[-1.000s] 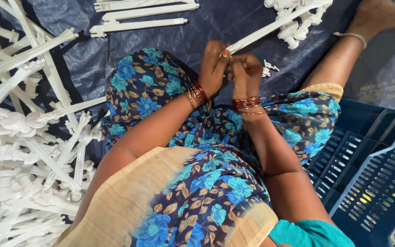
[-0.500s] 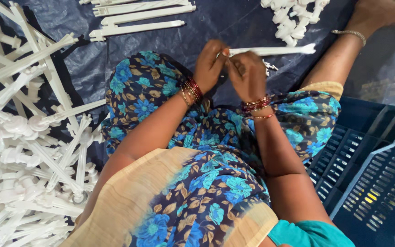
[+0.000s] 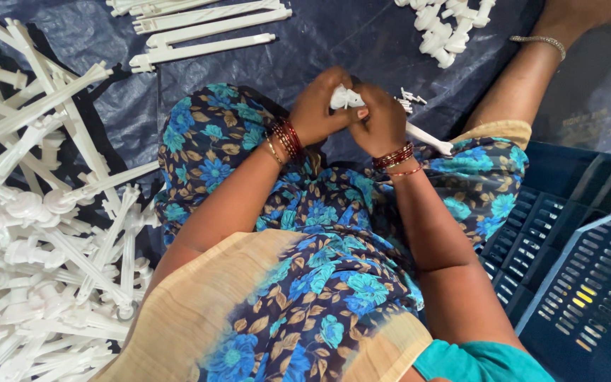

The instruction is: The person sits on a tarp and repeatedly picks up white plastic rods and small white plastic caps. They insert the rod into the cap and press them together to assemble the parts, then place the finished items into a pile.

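white plastic piece (image 3: 346, 97): small moulded part, held above the lap between both hands, mostly hidden by the fingers. a white plastic rod (image 3: 429, 139) juts out below the right hand toward the knee; whether it joins the piece cannot be told.
left hand (image 3: 317, 107): fingers curled tight on the piece's left side.
right hand (image 3: 382, 119): fingers closed over its right end, touching the left hand.
small white bits (image 3: 407, 100): on the dark blue sheet (image 3: 362, 35), just beyond the hands.
heap of white plastic frames (image 3: 33, 233): long rods with knobs, piled at left.
loose white strips (image 3: 203, 28): top, lying flat on the sheet.
cluster of white parts (image 3: 450, 28): top right.
blue slotted crates (image 3: 581, 269): at right, contents not visible.
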